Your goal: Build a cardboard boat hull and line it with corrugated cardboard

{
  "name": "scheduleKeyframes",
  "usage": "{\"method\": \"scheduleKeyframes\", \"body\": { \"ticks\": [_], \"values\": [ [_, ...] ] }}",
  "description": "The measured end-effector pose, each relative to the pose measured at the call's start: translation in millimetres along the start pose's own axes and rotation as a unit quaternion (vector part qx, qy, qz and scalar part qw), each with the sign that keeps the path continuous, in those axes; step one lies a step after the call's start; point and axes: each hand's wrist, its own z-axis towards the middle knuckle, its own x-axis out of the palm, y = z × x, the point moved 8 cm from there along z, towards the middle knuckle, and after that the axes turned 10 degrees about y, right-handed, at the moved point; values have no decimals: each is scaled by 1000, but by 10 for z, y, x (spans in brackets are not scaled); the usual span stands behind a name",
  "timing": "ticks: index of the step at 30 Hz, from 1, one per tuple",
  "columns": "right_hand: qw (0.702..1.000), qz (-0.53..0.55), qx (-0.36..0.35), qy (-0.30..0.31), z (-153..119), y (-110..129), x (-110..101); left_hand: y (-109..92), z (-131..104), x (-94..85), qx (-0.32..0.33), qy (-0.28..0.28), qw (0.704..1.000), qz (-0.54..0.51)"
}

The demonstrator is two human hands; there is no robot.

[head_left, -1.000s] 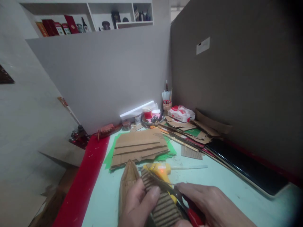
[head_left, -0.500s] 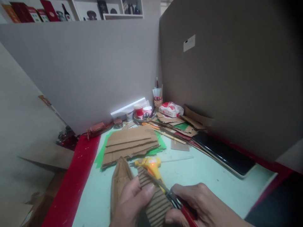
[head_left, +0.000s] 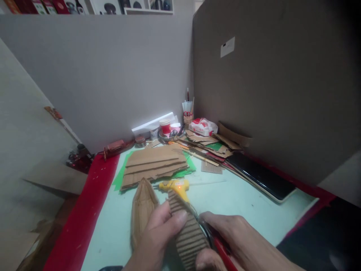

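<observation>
- Grey partition at the back, and a pale green surface spreads before me, red cloth running down its left edge.
- Left hand: thumb and fingers pinch the corrugated strip, raised over the near edge of the surface, ridges facing up.
- Right hand: my fingers wrap the red-handled scissors, blades right at the strip's right side; whether they bite in, I can't tell.
- Just left of the strip lies a boat-shaped cardboard piece, its point toward the far edge, my left hand partly covering it.
- Beyond the strip, the yellow glue gun shows a small orange light.
- Cardboard sheets lie on green sheets toward the far left corner.
</observation>
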Motion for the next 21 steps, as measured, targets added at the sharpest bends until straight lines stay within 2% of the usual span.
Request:
{"method": "scheduleKeyframes", "body": {
  "ticks": [4, 7, 11, 15, 21],
  "values": [
    [999, 1, -23, -33, -17, 90, -30, 122, -17, 48, -22, 13, 999, 48],
    [998, 7, -47, -45, -27, 122, -83, 88, -45, 146, -14, 27, 999, 41],
    [993, 5, -50, -106, -120, 45, -230, 3, -56, 214, 9, 30, 1000, -2],
    [986, 13, -20, -163, -224, -100, -283, -68, -41, 175, 57, 11, 998, -8],
    [980, -3, -56, -190, -303, -80, -296, -82, -97, 129, 52, -59, 997, -7]
  ]
}}
